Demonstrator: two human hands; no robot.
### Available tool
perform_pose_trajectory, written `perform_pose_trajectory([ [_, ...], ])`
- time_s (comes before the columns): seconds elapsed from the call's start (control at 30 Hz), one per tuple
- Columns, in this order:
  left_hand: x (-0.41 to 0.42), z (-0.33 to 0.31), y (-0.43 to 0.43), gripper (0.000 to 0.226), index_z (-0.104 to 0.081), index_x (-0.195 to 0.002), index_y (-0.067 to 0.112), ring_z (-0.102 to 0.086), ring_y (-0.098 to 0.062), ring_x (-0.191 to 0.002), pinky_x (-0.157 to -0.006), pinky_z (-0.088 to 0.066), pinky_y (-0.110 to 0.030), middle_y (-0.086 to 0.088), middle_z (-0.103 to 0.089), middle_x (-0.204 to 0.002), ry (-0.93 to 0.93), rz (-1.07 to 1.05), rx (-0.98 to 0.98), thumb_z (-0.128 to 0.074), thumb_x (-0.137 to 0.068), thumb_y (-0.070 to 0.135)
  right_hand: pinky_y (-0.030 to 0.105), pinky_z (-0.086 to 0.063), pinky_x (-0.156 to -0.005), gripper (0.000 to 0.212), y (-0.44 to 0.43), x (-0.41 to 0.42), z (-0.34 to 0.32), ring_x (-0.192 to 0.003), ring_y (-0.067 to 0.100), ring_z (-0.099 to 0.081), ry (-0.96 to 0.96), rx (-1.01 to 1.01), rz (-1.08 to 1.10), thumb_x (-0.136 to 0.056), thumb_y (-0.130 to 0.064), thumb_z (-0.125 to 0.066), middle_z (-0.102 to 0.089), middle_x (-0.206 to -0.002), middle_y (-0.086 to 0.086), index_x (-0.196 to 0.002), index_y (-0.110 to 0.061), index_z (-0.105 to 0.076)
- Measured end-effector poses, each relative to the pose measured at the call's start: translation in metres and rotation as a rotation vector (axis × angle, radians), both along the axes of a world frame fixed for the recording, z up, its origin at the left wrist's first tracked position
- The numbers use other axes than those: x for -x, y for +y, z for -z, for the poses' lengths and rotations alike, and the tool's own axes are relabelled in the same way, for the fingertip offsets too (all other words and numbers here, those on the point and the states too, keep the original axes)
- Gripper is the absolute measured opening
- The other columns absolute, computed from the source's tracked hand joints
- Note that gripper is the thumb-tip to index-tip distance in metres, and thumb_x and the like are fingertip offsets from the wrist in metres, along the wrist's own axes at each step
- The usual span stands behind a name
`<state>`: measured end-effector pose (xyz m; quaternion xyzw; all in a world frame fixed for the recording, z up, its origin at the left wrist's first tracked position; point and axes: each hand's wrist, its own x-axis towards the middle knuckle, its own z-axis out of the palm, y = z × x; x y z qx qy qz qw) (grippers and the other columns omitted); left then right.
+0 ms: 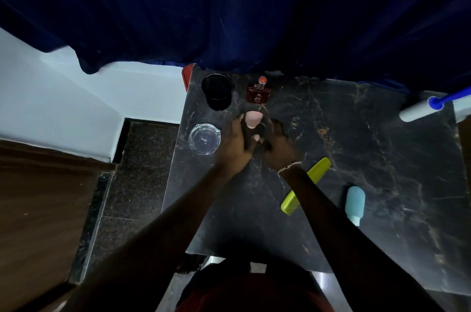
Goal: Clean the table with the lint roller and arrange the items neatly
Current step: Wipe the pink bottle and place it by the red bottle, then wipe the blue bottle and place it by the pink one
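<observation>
Left hand point(235, 142) holding pink sponge point(253, 118), right hand point(276, 144) curled alongside, lint roller point(420, 109) well apart

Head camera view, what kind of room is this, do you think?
Probably a bedroom or dressing corner at home: a perfume bottle, a makeup sponge and a green comb on a dark marble table.
</observation>
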<state>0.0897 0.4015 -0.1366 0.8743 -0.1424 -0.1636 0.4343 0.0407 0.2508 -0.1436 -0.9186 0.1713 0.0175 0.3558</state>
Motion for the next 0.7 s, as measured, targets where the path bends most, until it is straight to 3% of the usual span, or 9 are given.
perform_pose_trajectory([
  [0.13, 0.048, 0.004, 0.010, 0.071, -0.024, -0.161, 0.016, -0.031, -0.030, -0.153, -0.122, -0.032, -0.042, -0.013, -0.028, -0.165, -0.190, 0.088, -0.112, -0.048, -0.102, 0.048, 0.050, -0.042, -0.107, 0.076, 0.005, 0.046, -0.007, -0.142, 0.034, -0.038, 0.030, 0.281, -0.036, -0.083, -0.044, -0.035, -0.037, -0.155, 0.016, -0.151, -0.010, -0.032],
  [0.3, 0.106, 0.019, 0.013, 0.069, -0.025, -0.163, 0.016, -0.010, -0.027, -0.161, -0.129, -0.023, -0.046, -0.011, -0.013, -0.173, -0.311, 0.221, -0.214, -0.042, -0.105, 0.048, 0.050, -0.035, -0.112, 0.068, -0.005, 0.116, -0.011, -0.149, 0.033, -0.030, 0.081, 0.471, -0.084, -0.094, -0.039, -0.045, -0.033, -0.158, 0.016, -0.153, -0.007, -0.033],
  [0.43, 0.134, 0.022, -0.001, 0.069, -0.026, -0.163, 0.015, -0.013, -0.029, -0.161, -0.128, -0.026, -0.048, -0.013, -0.015, -0.172, -0.330, 0.290, -0.267, -0.041, -0.105, 0.049, 0.050, -0.038, -0.109, 0.068, -0.024, 0.158, -0.018, -0.149, 0.034, -0.030, 0.153, 0.490, -0.040, -0.092, -0.030, -0.057, -0.034, -0.158, 0.017, -0.152, -0.005, -0.035],
  [0.63, 0.163, 0.012, -0.050, 0.070, -0.025, -0.163, 0.015, -0.015, -0.031, -0.160, -0.127, -0.028, -0.046, -0.014, -0.015, -0.172, -0.341, 0.379, -0.302, -0.036, -0.104, 0.050, 0.050, -0.036, -0.113, 0.071, -0.068, 0.208, -0.024, -0.151, 0.031, -0.026, 0.239, 0.436, 0.049, -0.091, -0.038, -0.042, -0.030, -0.160, 0.015, -0.153, -0.004, -0.032],
  [0.7, 0.175, 0.006, -0.067, 0.070, -0.026, -0.163, 0.014, -0.020, -0.032, -0.159, -0.127, -0.029, -0.044, -0.015, -0.019, -0.171, -0.347, 0.390, -0.301, -0.038, -0.103, 0.049, 0.052, -0.036, -0.113, 0.068, -0.084, 0.221, -0.024, -0.149, 0.032, -0.029, 0.239, 0.401, 0.100, -0.092, -0.033, -0.047, -0.034, -0.158, 0.016, -0.151, -0.002, -0.035],
])
